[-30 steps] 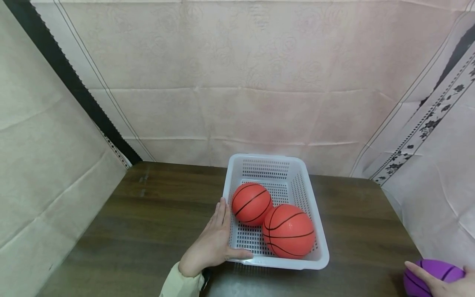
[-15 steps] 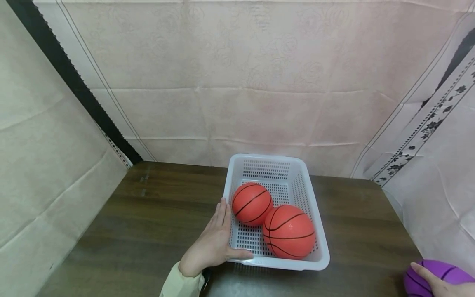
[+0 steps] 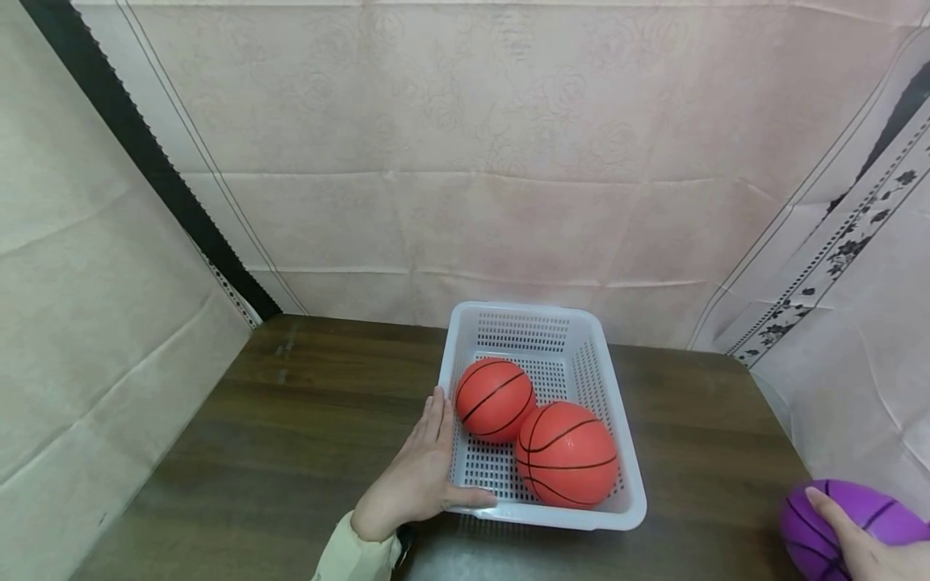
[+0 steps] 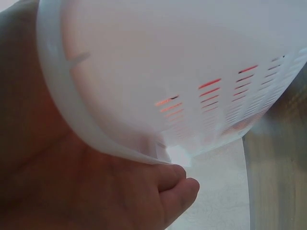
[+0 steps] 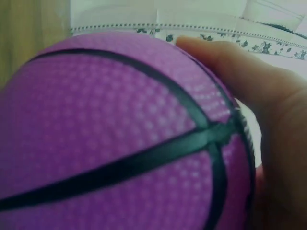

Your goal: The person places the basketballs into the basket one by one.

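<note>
A white plastic basket (image 3: 625,468) stands on the table with two orange-red toy basketballs inside, a smaller one (image 3: 496,400) at the left and a larger one (image 3: 567,454) nearer its front right corner. My left hand (image 3: 414,476) rests against the basket's front left corner, fingers straight along the left rim and thumb along the front rim. In the left wrist view the palm (image 4: 96,191) lies against the basket's slotted outer wall (image 4: 144,72). At the lower right my right hand (image 3: 872,553) grips a purple toy basketball (image 3: 821,524), which fills the right wrist view.
The dark wooden table (image 3: 312,436) is walled by pale cloth (image 3: 508,161) at the back and both sides. The basket's far end is close to the back cloth. A flower-patterned border (image 3: 835,254) runs down the right corner.
My right hand has moved slightly up and away from me with the purple ball, so more of the ball shows. The left hand and basket have stayed in place.
</note>
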`<state>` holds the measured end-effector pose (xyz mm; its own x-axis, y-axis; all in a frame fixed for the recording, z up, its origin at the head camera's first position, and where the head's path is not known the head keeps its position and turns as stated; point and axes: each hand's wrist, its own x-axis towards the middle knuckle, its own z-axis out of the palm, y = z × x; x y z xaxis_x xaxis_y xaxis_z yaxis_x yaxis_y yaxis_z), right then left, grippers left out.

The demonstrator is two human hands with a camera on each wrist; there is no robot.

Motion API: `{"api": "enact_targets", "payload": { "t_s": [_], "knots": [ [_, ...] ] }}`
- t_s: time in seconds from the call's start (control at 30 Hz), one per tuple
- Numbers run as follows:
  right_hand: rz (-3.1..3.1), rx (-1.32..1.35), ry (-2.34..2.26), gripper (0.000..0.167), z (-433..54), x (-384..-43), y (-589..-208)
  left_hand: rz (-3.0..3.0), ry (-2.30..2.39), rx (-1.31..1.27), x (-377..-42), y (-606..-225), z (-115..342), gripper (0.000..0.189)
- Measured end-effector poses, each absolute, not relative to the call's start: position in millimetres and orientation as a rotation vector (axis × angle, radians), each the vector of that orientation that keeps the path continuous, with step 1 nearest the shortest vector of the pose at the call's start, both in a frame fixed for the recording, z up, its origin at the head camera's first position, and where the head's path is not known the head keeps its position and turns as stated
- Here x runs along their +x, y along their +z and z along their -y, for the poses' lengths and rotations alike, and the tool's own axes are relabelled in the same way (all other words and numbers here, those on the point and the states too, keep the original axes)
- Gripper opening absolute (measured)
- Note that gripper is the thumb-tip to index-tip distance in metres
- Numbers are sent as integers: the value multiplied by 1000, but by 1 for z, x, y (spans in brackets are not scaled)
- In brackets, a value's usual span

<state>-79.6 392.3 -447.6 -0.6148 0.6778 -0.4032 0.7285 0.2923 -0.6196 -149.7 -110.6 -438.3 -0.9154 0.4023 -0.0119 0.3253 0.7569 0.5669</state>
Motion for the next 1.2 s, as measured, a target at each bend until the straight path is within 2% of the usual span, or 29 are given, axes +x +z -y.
{"api": "enact_targets", "payload": {
  "t_s": [0.03, 0.2, 0.57, 0.83, 1.07, 1.2],
  "knots": [
    [-2521, 1459, -1254, 130, -386, -81, -447, -2819, 872, 586, -150, -438, 111, 137],
    [-2637, 1594, -1434, 122, -366, -85, -436, -2818, 871, 584, -150, -438, 111, 138],
    [-2783, 1623, -1501, 105, -344, -97, -418, -2826, 844, 597, -151, -440, 111, 137],
    [-2829, 1597, -1574, 101, -335, -97, -412, -2830, 871, 625, -149, -439, 111, 137],
    [-2950, 1539, -1623, 89, -330, -100, -409, -2826, 880, 625, -150, -439, 112, 137],
    [-3005, 1520, -1598, 89, -326, -102, -409, -2824, 874, 619, -149, -439, 112, 137]
  ]
}}
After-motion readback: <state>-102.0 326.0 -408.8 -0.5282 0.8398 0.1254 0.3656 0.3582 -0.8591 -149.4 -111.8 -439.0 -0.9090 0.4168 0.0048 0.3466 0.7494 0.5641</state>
